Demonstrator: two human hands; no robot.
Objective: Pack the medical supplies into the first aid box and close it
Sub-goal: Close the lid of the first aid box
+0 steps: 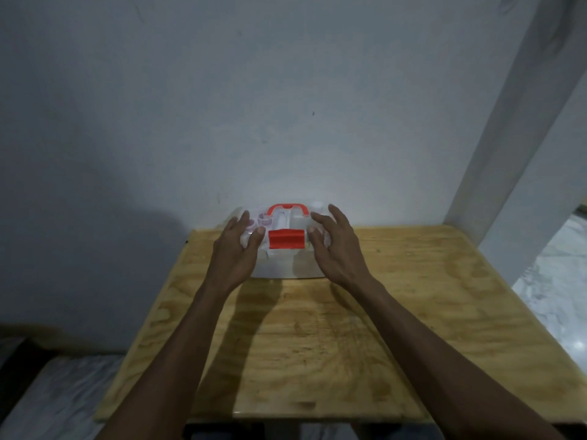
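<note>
The first aid box (279,265) is translucent white and stands at the far edge of the wooden table (317,344), against the wall. Its lid is down, with a red handle (287,207) on top and a red latch (286,239) at the front. Small supplies (265,220) show faintly through the lid. My left hand (236,249) is at the box's left end, fingers apart and curved over the corner. My right hand (333,246) is over the right end with fingers spread. Whether either hand presses on the box is unclear.
A white wall (286,122) rises right behind the box. A white pillar (521,185) stands at the table's far right corner. Marbled floor (559,281) shows to the right and lower left of the table.
</note>
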